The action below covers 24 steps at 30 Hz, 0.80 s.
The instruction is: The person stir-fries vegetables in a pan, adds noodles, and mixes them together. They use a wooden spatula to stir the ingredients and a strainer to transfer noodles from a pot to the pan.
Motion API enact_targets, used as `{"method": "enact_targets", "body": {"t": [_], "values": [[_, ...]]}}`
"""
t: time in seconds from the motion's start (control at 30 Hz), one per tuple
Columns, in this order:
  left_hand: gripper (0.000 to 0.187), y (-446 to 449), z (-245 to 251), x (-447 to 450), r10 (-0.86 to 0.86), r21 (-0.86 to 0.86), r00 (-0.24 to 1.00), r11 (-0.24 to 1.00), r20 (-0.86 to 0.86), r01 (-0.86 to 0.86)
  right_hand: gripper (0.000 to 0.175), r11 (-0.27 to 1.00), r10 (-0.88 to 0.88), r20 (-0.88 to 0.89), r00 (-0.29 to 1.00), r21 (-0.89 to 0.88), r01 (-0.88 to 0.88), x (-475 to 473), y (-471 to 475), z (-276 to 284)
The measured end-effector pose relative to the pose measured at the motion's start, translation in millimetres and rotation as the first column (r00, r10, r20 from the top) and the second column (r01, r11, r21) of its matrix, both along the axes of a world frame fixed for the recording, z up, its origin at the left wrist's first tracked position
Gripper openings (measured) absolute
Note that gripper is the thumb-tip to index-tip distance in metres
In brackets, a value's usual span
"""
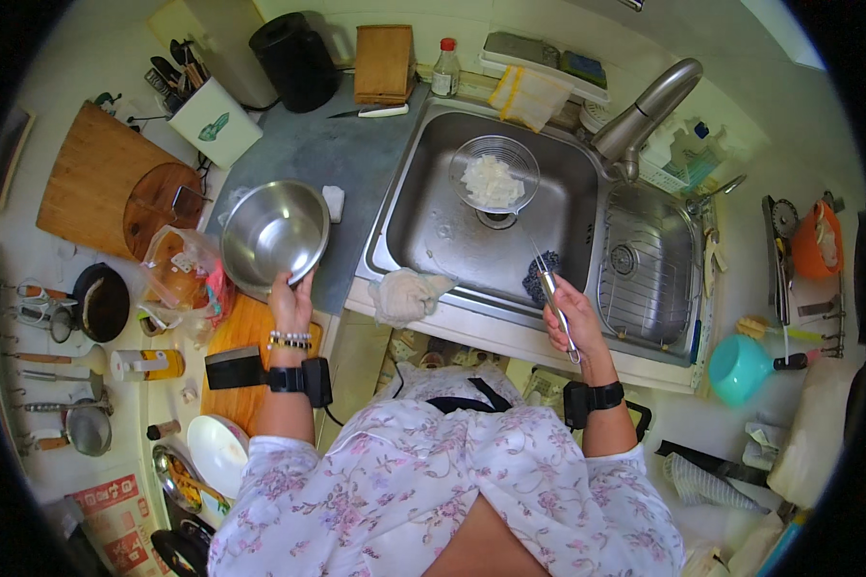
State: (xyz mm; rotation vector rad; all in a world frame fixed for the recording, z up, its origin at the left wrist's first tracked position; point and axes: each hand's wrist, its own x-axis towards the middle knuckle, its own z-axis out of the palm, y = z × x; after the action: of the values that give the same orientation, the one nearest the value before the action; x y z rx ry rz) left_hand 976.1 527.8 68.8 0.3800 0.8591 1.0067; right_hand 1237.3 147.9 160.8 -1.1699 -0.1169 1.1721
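My left hand [291,301] grips the near rim of a stainless steel bowl [275,234] that is tilted over the grey counter at the left of the sink. The bowl looks empty. My right hand [576,319] is closed on the metal handle of a wire skimmer [496,148]. The skimmer's round basket is over the large sink basin [433,245], close to the drain, and holds pale, thin slices of food [492,182]. A dark mesh scrubber [537,278] lies by the basin's near edge, beside the skimmer's handle. A crumpled cloth [408,296] rests on the sink's front rim.
A knife [382,112] lies at the counter's back. The faucet [649,108] stands behind the sink, and a small basin with a wire rack [646,288] is at the right. A cleaver [235,368] lies on a wooden board [242,324] by my left forearm.
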Motion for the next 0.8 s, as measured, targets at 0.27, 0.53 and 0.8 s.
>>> {"method": "enact_targets", "body": {"t": [0.27, 0.53, 0.8], "values": [[0.023, -3, -27, -22, -0.021, -0.055, 0.999, 0.998, 0.044, 0.024, 0.04, 0.993, -0.021, 0.045, 0.999, 0.116, 0.015, -17, 11, 5], [0.04, -14, -13, -45, -0.161, -0.172, 0.965, 0.965, 0.205, 0.197, 0.04, 0.977, 0.068, 0.032, 0.997, 0.202, -0.073, -8, 13, -6], [0.061, -150, 53, -88, -0.217, 0.025, 0.959, 0.974, -0.184, 0.225, 0.037, 0.983, 0.079, 0.031, 0.996, 0.166, -0.083, 2, 4, -24]]}}
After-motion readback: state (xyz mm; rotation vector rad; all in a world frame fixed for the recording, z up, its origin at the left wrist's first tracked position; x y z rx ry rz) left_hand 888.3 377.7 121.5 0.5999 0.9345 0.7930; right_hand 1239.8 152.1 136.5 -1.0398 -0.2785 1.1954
